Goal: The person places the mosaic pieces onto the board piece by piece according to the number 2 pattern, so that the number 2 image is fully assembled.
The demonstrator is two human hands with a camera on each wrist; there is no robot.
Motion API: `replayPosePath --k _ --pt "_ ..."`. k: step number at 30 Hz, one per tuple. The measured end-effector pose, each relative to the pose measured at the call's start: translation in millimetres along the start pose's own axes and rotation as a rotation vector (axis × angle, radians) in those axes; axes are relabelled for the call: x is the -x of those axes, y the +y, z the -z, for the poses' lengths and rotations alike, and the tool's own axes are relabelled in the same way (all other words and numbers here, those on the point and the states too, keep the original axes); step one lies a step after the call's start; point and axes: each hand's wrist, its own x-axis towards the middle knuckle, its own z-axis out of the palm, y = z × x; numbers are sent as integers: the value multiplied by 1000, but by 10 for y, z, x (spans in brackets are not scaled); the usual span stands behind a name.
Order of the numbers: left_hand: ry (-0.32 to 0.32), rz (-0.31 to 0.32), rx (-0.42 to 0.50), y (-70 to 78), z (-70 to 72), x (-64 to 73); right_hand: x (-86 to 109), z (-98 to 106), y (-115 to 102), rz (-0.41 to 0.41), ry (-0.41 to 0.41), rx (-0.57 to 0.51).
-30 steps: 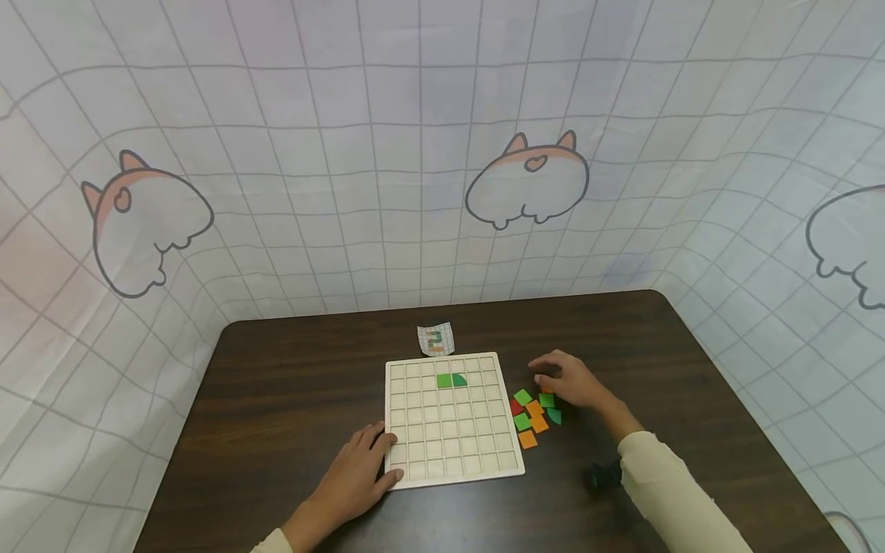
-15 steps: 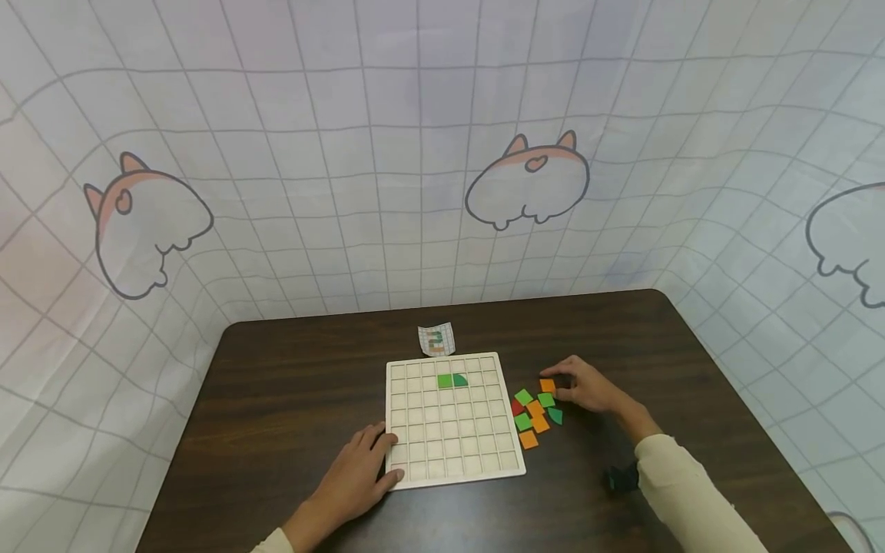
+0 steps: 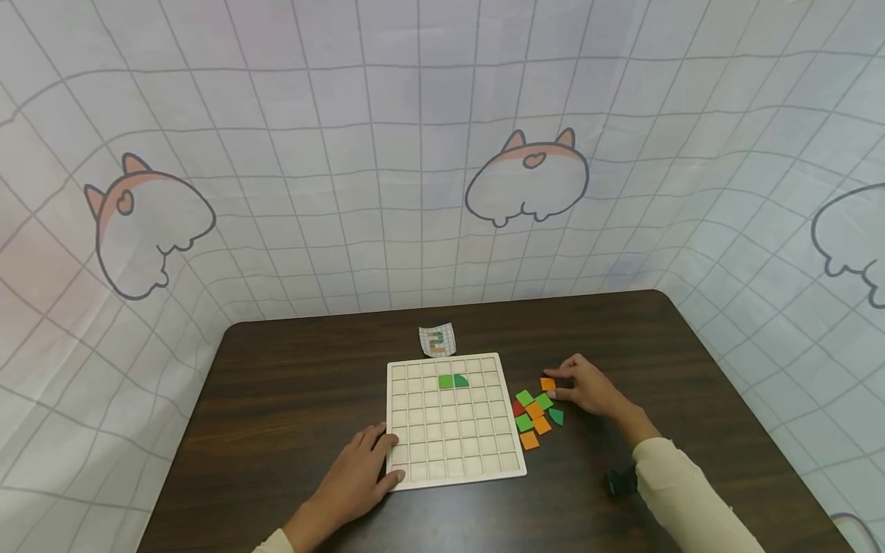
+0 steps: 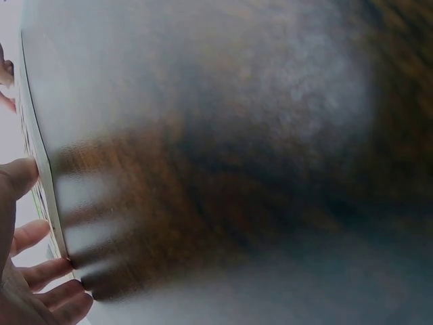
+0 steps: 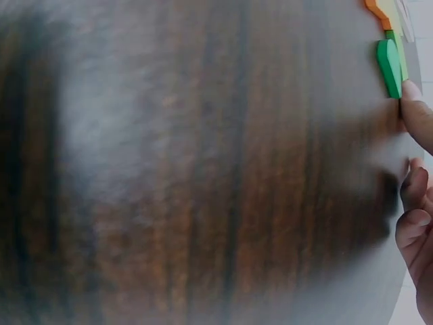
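Note:
A white square board [image 3: 449,444] with a grid of shallow cells lies on the table. Near its far side sit a green square tile [image 3: 445,381] and a dark green quarter-round tile [image 3: 461,380], side by side. My left hand [image 3: 356,472] rests on the board's left edge, fingers spread, as the left wrist view also shows. To the right of the board, my right hand [image 3: 588,388] pinches an orange square tile [image 3: 548,383] between thumb and index finger. Beside it lies a loose group including a red tile [image 3: 518,408] and a dark green leaf-shaped tile [image 3: 556,416].
A small printed paper card [image 3: 437,339] with a coloured pattern lies just beyond the board. Several green and orange squares, one an orange tile [image 3: 529,440], lie along the board's right edge. The dark wooden table [image 3: 297,384] meets a white gridded curtain [image 3: 387,192] behind.
My right hand has moved slightly right and down, its thumb and index finger coming to either side of the orange tile. A neighbouring green square has shifted slightly. My left hand stays put.

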Motion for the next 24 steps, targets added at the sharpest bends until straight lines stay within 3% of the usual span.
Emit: replayPosePath --k 17,24 --pt "19 1 -9 2 -4 7 41 -70 19 82 77 -6" --pt "28 -5 -22 0 -15 13 53 -84 -26 54 83 9"
